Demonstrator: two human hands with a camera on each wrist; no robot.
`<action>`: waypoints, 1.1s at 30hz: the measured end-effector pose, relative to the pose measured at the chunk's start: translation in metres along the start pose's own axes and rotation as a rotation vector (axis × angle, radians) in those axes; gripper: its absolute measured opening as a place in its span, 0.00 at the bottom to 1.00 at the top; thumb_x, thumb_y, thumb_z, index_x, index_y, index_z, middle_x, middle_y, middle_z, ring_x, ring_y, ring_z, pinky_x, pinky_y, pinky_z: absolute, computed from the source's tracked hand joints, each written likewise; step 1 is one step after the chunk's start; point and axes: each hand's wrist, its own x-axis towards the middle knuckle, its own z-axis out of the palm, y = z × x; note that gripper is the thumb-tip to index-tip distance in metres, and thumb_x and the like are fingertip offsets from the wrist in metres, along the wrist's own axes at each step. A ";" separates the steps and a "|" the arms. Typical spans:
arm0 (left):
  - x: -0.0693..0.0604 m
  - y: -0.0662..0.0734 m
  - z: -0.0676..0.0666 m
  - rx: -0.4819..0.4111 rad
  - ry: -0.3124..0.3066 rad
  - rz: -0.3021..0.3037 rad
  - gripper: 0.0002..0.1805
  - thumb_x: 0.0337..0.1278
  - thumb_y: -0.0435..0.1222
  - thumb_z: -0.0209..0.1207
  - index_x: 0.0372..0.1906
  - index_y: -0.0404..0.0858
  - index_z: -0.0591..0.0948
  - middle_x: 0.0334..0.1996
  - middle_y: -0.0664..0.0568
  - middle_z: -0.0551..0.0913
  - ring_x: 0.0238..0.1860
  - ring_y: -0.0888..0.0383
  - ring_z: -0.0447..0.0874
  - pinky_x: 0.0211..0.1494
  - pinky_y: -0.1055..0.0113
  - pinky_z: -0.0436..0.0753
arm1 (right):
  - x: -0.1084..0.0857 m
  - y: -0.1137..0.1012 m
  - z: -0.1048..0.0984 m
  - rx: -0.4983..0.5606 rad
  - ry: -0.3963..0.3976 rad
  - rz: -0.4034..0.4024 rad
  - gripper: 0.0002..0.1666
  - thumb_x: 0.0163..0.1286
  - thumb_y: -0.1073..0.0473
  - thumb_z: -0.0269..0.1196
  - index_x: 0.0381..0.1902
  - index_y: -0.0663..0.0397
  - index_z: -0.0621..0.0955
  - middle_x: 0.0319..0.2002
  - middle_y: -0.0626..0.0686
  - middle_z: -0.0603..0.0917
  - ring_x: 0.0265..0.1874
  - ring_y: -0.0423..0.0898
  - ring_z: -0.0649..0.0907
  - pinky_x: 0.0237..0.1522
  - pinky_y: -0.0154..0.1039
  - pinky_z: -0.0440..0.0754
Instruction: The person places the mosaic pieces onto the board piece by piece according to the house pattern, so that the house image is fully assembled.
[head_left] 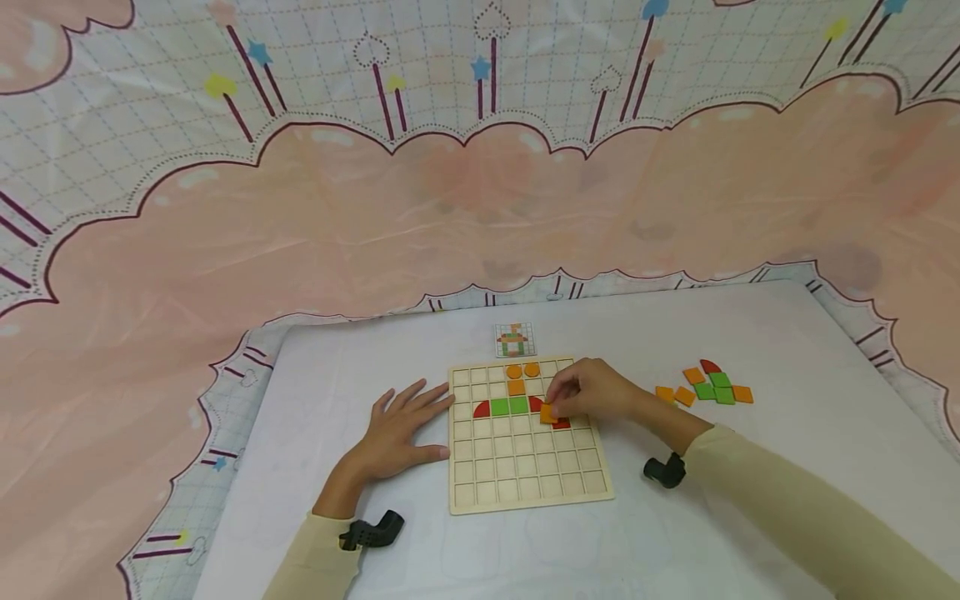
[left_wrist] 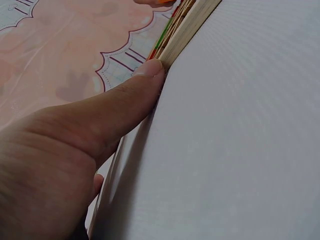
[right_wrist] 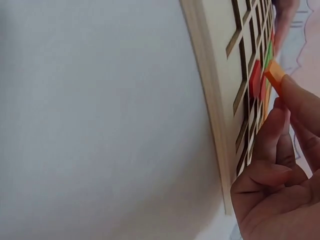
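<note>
one orange tile [head_left: 548,414] pinched in the right hand [head_left: 596,392], over a gridded board [head_left: 528,467]

thumb and fingertips of the right hand grip the tile by its edge; the right wrist view has it tilted at their tips. whether it touches the board i cannot tell. just below those fingertips lies a red piece [head_left: 562,424], partly covered by the tile in the head view. to the fingertips' left a row crosses the board: a partly hidden red shape [head_left: 535,404] beside the fingers, two green squares [head_left: 498,407], then a red quarter-round [head_left: 482,409]. up and left of the fingertips, an orange square [head_left: 516,387] sits below two orange discs [head_left: 532,369].

farther left, the left hand [head_left: 405,433] rests with its fingers straight and spread, holding nothing, its thumb touching the board's near side edge. to the right of the right hand, past its wrist, is a cluster of loose pieces [head_left: 720,380]: four orange, three green, one red. beyond the board, up and left of the right hand, lies a small picture card [head_left: 514,340]. all this is on a white tabletop [head_left: 375,358], and past both hands a pink patterned cloth [head_left: 450,208] fills the background.
</note>
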 end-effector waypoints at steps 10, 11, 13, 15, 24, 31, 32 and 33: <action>0.000 -0.002 0.001 -0.001 0.003 0.003 0.46 0.54 0.58 0.69 0.78 0.53 0.66 0.81 0.57 0.60 0.83 0.44 0.47 0.77 0.33 0.40 | 0.006 -0.006 0.012 -0.044 0.003 0.002 0.03 0.62 0.56 0.75 0.33 0.44 0.89 0.29 0.42 0.86 0.31 0.42 0.81 0.38 0.35 0.81; 0.000 -0.002 0.001 -0.001 0.003 0.003 0.46 0.54 0.58 0.69 0.78 0.53 0.67 0.81 0.57 0.60 0.83 0.44 0.46 0.78 0.33 0.40 | 0.006 -0.006 0.013 -0.051 0.003 -0.003 0.03 0.62 0.56 0.75 0.33 0.44 0.89 0.28 0.41 0.86 0.31 0.42 0.81 0.38 0.35 0.81; 0.000 -0.002 0.001 0.004 0.004 0.003 0.46 0.54 0.58 0.69 0.78 0.53 0.67 0.81 0.57 0.61 0.83 0.44 0.47 0.77 0.33 0.40 | 0.006 -0.007 0.014 -0.062 0.004 -0.012 0.03 0.62 0.57 0.75 0.32 0.44 0.89 0.27 0.41 0.85 0.30 0.41 0.81 0.36 0.34 0.81; 0.000 -0.002 0.001 0.005 0.001 -0.001 0.46 0.54 0.58 0.69 0.78 0.53 0.67 0.81 0.57 0.60 0.83 0.45 0.46 0.78 0.34 0.40 | 0.005 -0.007 0.015 -0.075 0.009 -0.022 0.03 0.61 0.58 0.75 0.32 0.44 0.89 0.27 0.41 0.85 0.30 0.41 0.81 0.35 0.33 0.80; 0.000 -0.002 0.000 -0.003 0.009 0.010 0.46 0.54 0.58 0.69 0.78 0.53 0.67 0.81 0.57 0.61 0.83 0.44 0.47 0.77 0.32 0.40 | 0.005 -0.009 0.020 -0.146 0.043 -0.030 0.02 0.60 0.58 0.76 0.32 0.44 0.91 0.26 0.38 0.86 0.29 0.39 0.79 0.32 0.32 0.78; 0.000 -0.003 0.001 0.002 0.020 0.019 0.45 0.55 0.58 0.68 0.77 0.52 0.68 0.80 0.55 0.62 0.82 0.43 0.48 0.76 0.32 0.41 | 0.004 -0.010 0.020 -0.155 0.062 -0.024 0.02 0.60 0.58 0.76 0.30 0.44 0.91 0.27 0.38 0.86 0.30 0.39 0.78 0.34 0.32 0.77; 0.000 -0.003 0.001 0.001 0.019 0.019 0.45 0.55 0.58 0.68 0.77 0.52 0.68 0.80 0.55 0.62 0.82 0.43 0.48 0.76 0.32 0.41 | 0.004 -0.010 0.020 -0.161 0.063 -0.029 0.02 0.60 0.58 0.76 0.30 0.44 0.91 0.27 0.38 0.86 0.30 0.39 0.78 0.34 0.32 0.77; 0.000 -0.003 0.001 0.001 0.020 0.020 0.45 0.55 0.58 0.68 0.77 0.52 0.68 0.80 0.55 0.62 0.82 0.43 0.49 0.76 0.32 0.41 | 0.003 -0.011 0.020 -0.166 0.064 -0.029 0.03 0.60 0.58 0.77 0.29 0.43 0.91 0.27 0.38 0.85 0.30 0.39 0.78 0.34 0.32 0.77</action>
